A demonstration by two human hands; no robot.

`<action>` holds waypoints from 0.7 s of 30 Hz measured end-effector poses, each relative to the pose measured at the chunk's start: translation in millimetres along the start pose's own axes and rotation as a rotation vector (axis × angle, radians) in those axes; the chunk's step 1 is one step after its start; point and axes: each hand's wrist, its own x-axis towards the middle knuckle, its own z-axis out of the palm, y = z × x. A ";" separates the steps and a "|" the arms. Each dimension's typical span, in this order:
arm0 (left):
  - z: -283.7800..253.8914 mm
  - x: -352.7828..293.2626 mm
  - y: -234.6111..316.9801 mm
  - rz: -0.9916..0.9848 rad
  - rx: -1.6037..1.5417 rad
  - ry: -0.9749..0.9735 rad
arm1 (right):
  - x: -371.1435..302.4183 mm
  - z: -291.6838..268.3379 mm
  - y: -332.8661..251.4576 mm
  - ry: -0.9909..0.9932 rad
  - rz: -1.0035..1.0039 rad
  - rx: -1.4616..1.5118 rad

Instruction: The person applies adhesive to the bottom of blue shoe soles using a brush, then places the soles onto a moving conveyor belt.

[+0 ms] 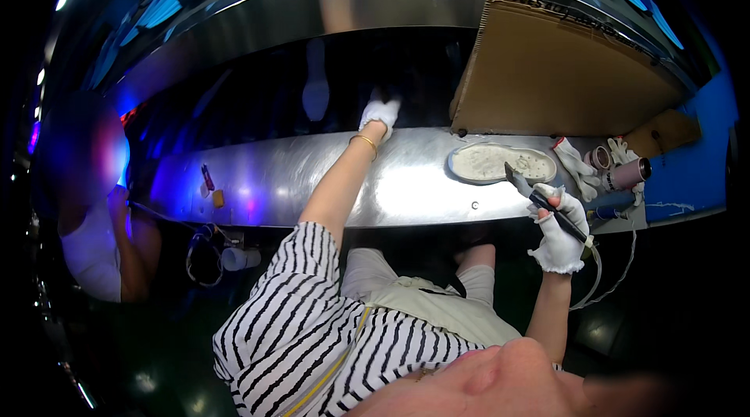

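My right hand (559, 241), in a white fingerless glove, is wrapped round a black-handled tool (544, 203) with a flat blade and a cord at its rear end. The blade tip points at a pale shoe sole (488, 163), which lies on the steel ledge with its inner side up. Contact between tip and sole cannot be made out. My left hand (380, 112), gloved likewise, reaches over the ledge into a dark recess. Its fingers are lost in shadow. A light sole-shaped piece (316, 85) shows in the recess to its left.
A large cardboard sheet (562, 73) stands behind the sole. Spare gloves (576, 167) and a pinkish can (627, 174) sit at the ledge's right end. Small red and yellow items (218, 197) lie at left. Another person (98, 253) is at far left. Cords hang below the ledge.
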 end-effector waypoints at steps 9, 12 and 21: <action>54.5 31.0 36.3 -0.662 -1.578 -0.438 | 2.5 -18.7 3.7 0.081 0.093 -0.071; 84.6 76.6 -11.8 -0.604 -1.749 -0.531 | 4.6 -25.4 13.1 0.081 0.077 -0.097; 103.6 138.7 -59.8 -0.171 -2.043 -1.036 | 13.4 -25.2 19.9 0.084 0.125 -0.128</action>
